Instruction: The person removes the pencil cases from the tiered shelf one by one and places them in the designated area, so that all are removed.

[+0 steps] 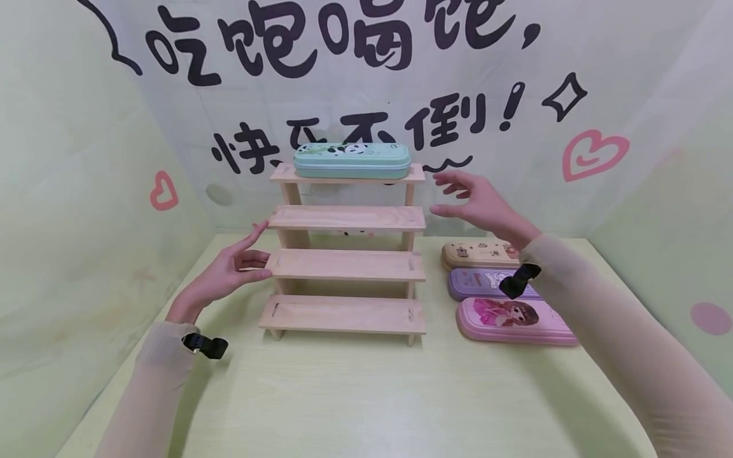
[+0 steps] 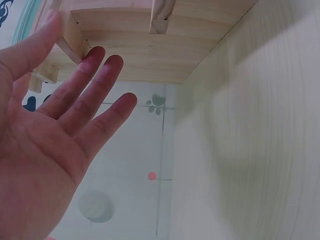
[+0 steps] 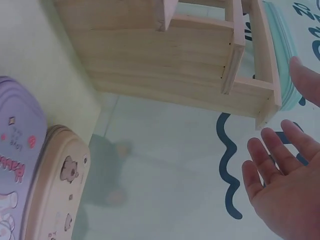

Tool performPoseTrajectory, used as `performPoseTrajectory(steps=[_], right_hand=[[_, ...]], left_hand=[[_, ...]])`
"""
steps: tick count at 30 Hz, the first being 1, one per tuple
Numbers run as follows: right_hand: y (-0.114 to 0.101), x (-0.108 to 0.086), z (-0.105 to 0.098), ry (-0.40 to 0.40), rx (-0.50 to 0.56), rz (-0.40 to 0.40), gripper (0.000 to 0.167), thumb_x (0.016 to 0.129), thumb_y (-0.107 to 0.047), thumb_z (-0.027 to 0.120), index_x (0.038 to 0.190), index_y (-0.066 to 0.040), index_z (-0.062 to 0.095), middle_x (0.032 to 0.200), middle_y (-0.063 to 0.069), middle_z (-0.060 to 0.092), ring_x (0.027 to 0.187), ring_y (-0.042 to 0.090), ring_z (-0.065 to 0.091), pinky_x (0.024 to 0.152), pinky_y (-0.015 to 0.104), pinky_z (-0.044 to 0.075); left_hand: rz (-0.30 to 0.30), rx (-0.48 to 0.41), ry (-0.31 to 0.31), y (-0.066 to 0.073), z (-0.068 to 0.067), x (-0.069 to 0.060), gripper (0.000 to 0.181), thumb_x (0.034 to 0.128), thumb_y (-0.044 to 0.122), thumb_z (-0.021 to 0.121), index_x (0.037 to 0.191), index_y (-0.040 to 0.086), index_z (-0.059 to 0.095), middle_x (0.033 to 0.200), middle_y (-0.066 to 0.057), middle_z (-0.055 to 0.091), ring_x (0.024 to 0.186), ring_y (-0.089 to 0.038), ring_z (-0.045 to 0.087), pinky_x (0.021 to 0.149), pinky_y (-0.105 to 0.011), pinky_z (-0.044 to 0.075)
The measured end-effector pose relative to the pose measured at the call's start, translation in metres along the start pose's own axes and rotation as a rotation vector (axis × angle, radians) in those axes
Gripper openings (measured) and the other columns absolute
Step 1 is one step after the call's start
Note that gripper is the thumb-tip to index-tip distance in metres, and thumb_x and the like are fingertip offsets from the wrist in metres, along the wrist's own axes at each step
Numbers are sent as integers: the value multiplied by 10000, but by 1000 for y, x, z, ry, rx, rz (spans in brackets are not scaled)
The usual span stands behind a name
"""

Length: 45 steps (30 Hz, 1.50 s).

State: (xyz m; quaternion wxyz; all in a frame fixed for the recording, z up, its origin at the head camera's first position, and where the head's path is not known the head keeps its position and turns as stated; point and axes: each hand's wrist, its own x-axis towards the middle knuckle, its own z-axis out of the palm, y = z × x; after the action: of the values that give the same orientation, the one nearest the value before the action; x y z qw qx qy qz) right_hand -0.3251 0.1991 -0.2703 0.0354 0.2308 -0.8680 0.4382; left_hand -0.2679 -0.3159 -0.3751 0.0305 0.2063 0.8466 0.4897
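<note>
A wooden four-step rack (image 1: pixel 346 218) stands on the table, and a mint-green tin pencil case (image 1: pixel 352 162) with a panda print lies along its top step. At the rack's left side, my left hand (image 1: pixel 236 267) touches the ends of the middle steps with thumb and fingers spread. The left wrist view shows that hand (image 2: pixel 55 115) with its palm free of any object. My right hand (image 1: pixel 478 200) hovers just off the rack's right side near the upper steps. Its fingers are loosely bent, and the right wrist view shows nothing in this hand (image 3: pixel 290 175).
On the table right of the rack lie three more pencil cases: a beige one (image 1: pixel 478 253) at the back, a purple one (image 1: pixel 475 283) in the middle and a pink one (image 1: pixel 509 321) in front. A printed cloth (image 1: pixel 366 95) hangs behind the rack.
</note>
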Motion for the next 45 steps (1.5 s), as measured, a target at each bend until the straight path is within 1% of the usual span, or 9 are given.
performPoseTrajectory(steps=[7,11,18,23,28,32,36,38,45], right_hand=[[-9,24,3,11,51,-17,706,943,-198,817,1542,-15,491,1518,180,527,1336,329,493,1160,512,360],[-15,39,4,4,59,-23,733,947,-225,813,1566,-31,472,1540,153,522,1373,357,478,1157,533,362],[-26,61,3,-11,49,6,769,952,-284,805,1600,-84,441,1575,115,482,1396,328,441,1132,530,406],[-30,73,4,-30,39,20,791,957,-313,799,1616,-99,418,1595,106,456,1442,297,401,1180,534,365],[-32,81,7,-45,28,40,756,985,-355,753,1612,-91,424,1605,121,444,1461,304,387,1202,535,330],[-32,87,11,-48,53,44,710,991,-348,742,1587,-82,463,1518,138,511,1384,289,443,1148,467,378],[-32,91,15,-35,96,45,669,986,-299,758,1557,-65,499,1391,137,581,1242,254,511,1021,352,435],[-34,91,16,-28,108,53,669,980,-279,769,1552,-59,502,1364,131,594,1201,245,526,984,317,444],[-38,87,12,-46,112,62,698,955,-236,801,1555,-41,502,1323,143,608,1108,239,546,921,290,451]], left_hand=[[4,-7,1,-1,0,0,1003,961,82,793,1686,410,182,1350,-264,641,1199,-295,672,931,-248,572],[4,-14,2,0,0,-1,1003,963,68,786,1688,401,179,1342,-267,643,1187,-263,678,932,-249,572],[-7,-1,-1,3,0,0,1009,961,107,799,1681,434,171,1359,-253,641,1223,-353,658,933,-238,566],[-5,-12,-2,3,0,1,1004,963,92,792,1682,427,176,1346,-252,648,1224,-366,655,938,-249,569],[-5,-15,-5,2,0,2,1011,959,72,792,1682,427,181,1336,-240,659,1214,-362,662,934,-256,574],[-12,-12,-4,2,0,1,1010,960,83,794,1682,427,179,1329,-237,663,1215,-366,660,936,-252,571],[-20,1,-1,2,0,1,1004,959,125,805,1678,442,179,1334,-227,662,1225,-365,656,938,-241,565],[-19,6,0,2,0,0,1004,959,131,806,1678,443,178,1338,-228,662,1225,-366,657,939,-238,563],[-9,8,-3,2,1,0,1004,963,120,800,1682,429,171,1332,-231,667,1214,-362,666,938,-239,563]])
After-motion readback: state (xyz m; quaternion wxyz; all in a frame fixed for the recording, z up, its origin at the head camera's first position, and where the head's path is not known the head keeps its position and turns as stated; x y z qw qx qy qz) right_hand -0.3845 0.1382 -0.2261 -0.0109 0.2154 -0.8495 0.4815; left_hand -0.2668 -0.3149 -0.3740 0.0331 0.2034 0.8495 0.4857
